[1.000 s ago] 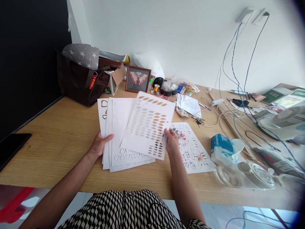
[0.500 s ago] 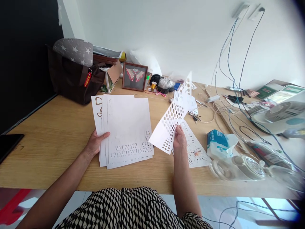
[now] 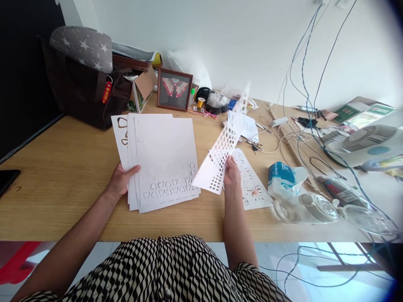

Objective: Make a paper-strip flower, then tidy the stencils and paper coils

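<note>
Head view looks down on a wooden desk (image 3: 63,167) with both my hands close to its near edge. My left hand (image 3: 121,182) is clamped on the left margin of a stack of white cut-out sheets (image 3: 166,147), thumb on top and the other fingers hidden below. The stack lies flat toward the middle of the desk, fanned a little so that the lower sheets peep out on the left. Its top sheet has rows of small triangular holes along its near end. My right hand (image 3: 232,174) is closed on the near edge of a perforated sheet (image 3: 222,153), white and full of oval holes. I hold it lifted off the desk and tilted, its far end rising toward the back wall and blurred. Its lower corner shows over the stack's right edge; I cannot tell whether they touch. Beneath my right hand a flower-pattern cut-out sheet (image 3: 252,191) lies flat on the desk. Just right of that stands a blue-and-white tissue pack (image 3: 281,178), with some clear plastic pieces (image 3: 302,209), too blurred to name, nearer the front edge. At the back left corner sits a dark bag (image 3: 78,92) with a star-print cushion (image 3: 83,42) on top, and a framed picture (image 3: 174,89) stands by the wall beside it. A white fan (image 3: 368,144) lies at the right end, and a black phone (image 3: 6,180) at the left edge.
</note>
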`<state>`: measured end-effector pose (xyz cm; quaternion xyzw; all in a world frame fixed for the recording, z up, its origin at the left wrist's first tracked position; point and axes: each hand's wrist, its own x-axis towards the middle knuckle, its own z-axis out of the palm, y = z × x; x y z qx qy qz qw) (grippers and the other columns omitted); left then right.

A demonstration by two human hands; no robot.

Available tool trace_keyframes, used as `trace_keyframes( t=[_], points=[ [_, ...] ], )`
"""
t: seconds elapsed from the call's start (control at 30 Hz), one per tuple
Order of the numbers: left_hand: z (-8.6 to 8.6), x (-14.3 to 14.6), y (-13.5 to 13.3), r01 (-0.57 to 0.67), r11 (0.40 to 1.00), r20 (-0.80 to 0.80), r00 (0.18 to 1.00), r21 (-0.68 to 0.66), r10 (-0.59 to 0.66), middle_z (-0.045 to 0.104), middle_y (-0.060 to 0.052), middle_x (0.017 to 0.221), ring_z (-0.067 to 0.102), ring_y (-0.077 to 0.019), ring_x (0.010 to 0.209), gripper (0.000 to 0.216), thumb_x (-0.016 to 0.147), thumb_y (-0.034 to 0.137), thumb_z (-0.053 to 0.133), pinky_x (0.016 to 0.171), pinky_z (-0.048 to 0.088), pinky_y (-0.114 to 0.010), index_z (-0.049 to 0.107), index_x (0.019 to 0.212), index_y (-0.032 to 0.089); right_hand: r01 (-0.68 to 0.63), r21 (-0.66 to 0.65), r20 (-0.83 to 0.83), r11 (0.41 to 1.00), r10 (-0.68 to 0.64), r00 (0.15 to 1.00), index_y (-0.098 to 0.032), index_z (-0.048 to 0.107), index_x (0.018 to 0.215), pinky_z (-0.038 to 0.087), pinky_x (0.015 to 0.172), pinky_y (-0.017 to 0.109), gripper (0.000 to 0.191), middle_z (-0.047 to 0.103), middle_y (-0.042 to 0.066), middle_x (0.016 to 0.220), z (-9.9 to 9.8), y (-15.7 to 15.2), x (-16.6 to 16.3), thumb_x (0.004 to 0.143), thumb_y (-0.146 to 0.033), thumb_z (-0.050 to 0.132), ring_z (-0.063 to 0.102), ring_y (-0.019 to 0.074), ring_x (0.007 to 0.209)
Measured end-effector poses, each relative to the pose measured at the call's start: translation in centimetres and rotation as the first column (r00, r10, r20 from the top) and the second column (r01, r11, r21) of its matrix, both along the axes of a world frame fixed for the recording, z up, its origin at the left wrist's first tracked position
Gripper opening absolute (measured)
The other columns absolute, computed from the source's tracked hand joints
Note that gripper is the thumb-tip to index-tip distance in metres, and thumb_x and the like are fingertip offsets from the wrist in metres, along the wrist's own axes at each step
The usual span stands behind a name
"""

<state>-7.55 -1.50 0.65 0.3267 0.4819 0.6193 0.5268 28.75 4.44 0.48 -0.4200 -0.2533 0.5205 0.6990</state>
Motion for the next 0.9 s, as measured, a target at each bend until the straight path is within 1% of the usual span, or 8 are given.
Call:
trace_keyframes(
  t=[0.17,0.3,0.4,0.5,0.57,0.67,0.77,0.9],
  points=[
    [0.0,0.1,-0.1,0.013,1.000,-0.008,1.000,-0.006,-0.013,0.073,-0.007,0.105,0.067,-0.0287,0.098,0.065,0.054,0.031,0.085,0.081,0.058,-0.038,0.065,0.115,0.020,-0.201,-0.062,0.169,0.978,0.209,0.963,-0.022,0.066,0.089,0.056,0.070,0.033,0.025,0.072,0.000,0.081,0.5,-1.3,-3.8,0.069,-0.033,0.075,0.067,0.0176,0.074],
    [0.0,0.2,-0.1,0.016,1.000,-0.009,1.000,-0.007,-0.016,0.072,-0.009,0.109,0.065,-0.0305,0.104,0.067,0.052,0.031,0.087,0.087,0.056,-0.039,0.066,0.114,0.018,-0.260,-0.093,0.350,0.961,0.276,0.895,-0.020,0.067,0.092,0.053,0.068,0.028,0.027,0.072,0.003,0.088,0.0,-2.0,-6.2,0.069,-0.033,0.074,0.066,0.0154,0.076],
    [0.0,0.2,-0.1,0.035,0.999,-0.001,0.999,-0.021,-0.035,0.071,-0.011,0.111,0.065,-0.0321,0.105,0.068,0.051,0.032,0.088,0.088,0.056,-0.041,0.066,0.114,0.017,-0.323,-0.153,0.357,0.934,0.357,0.863,-0.019,0.068,0.092,0.053,0.064,0.027,0.030,0.073,0.004,0.088,-0.6,-2.3,-6.9,0.067,-0.035,0.075,0.066,0.0167,0.076],
    [-0.1,0.3,-0.1,0.051,0.999,-0.009,0.999,-0.004,-0.051,0.071,-0.012,0.112,0.065,-0.0323,0.105,0.069,0.052,0.035,0.087,0.089,0.055,-0.041,0.065,0.115,0.017,-0.335,-0.214,0.347,0.918,0.392,0.852,-0.018,0.068,0.082,0.052,0.058,0.027,0.027,0.072,0.003,0.078,-1.0,-2.4,-7.1,0.064,-0.035,0.077,0.064,0.0158,0.066],
    [-0.2,0.3,-0.1,0.048,0.999,-0.011,0.999,0.013,-0.047,0.071,-0.012,0.113,0.064,-0.0317,0.107,0.069,0.053,0.037,0.087,0.090,0.055,-0.040,0.065,0.116,0.017,-0.302,-0.221,0.338,0.927,0.363,0.868,-0.018,0.068,0.078,0.051,0.056,0.027,0.024,0.072,0.002,0.075,-0.9,-2.4,-6.8,0.063,-0.034,0.078,0.063,0.0147,0.062],
    [-0.2,0.2,0.0,0.022,1.000,-0.016,1.000,0.022,-0.021,0.071,-0.012,0.112,0.062,-0.0315,0.110,0.069,0.054,0.039,0.086,0.091,0.054,-0.039,0.064,0.116,0.017,-0.229,-0.193,0.297,0.954,0.279,0.913,-0.019,0.069,0.081,0.053,0.059,0.029,0.024,0.072,0.002,0.076,-0.3,-2.1,-5.7,0.063,-0.032,0.079,0.064,0.0159,0.062],
    [-0.1,0.1,0.0,0.003,1.000,-0.018,1.000,0.027,-0.003,0.071,-0.012,0.112,0.062,-0.0313,0.110,0.071,0.054,0.039,0.086,0.092,0.053,-0.042,0.063,0.118,0.018,-0.144,-0.049,0.187,0.988,0.150,0.971,-0.020,0.068,0.085,0.056,0.070,0.032,0.027,0.073,0.003,0.084,0.4,-1.4,-3.4,0.062,-0.029,0.079,0.067,0.0181,0.075],
    [0.1,0.0,0.0,0.004,0.999,-0.015,1.000,0.038,-0.004,0.071,-0.012,0.111,0.062,-0.0315,0.111,0.070,0.056,0.038,0.085,0.093,0.053,-0.044,0.063,0.119,0.018,0.093,0.126,0.038,0.988,-0.098,0.994,-0.023,0.065,0.089,0.053,0.088,0.032,0.024,0.073,0.000,0.093,0.4,-0.4,0.6,0.067,-0.025,0.075,0.066,0.0157,0.094]
  ],
)
